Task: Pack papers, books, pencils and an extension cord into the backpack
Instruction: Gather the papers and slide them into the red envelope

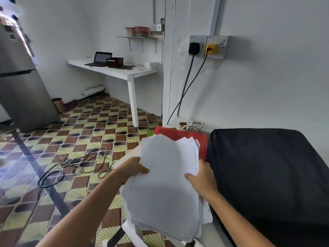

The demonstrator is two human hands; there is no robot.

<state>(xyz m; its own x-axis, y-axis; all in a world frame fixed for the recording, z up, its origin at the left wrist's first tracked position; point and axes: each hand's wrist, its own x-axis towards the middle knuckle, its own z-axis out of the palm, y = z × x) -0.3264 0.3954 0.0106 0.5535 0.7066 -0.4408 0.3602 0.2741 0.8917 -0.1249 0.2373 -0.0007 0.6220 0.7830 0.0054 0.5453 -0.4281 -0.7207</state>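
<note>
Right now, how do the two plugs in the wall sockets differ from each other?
The black plug sits in the left socket, the yellow plug in the right one. The black plug is dark all over, while the yellow plug is bright with a dark centre. The black plug's cable looks thicker and greyer; the yellow plug's is thin and black. Both are pushed in, and both cables hang down toward the table below.

**Count of items**

Two hands are seen: left hand (132, 169), right hand (203, 179). One stack of papers (167, 184) is counted, one black backpack (270, 179), one red book (179, 135), two wall plugs: black plug (194, 48), yellow plug (211, 48).
</note>
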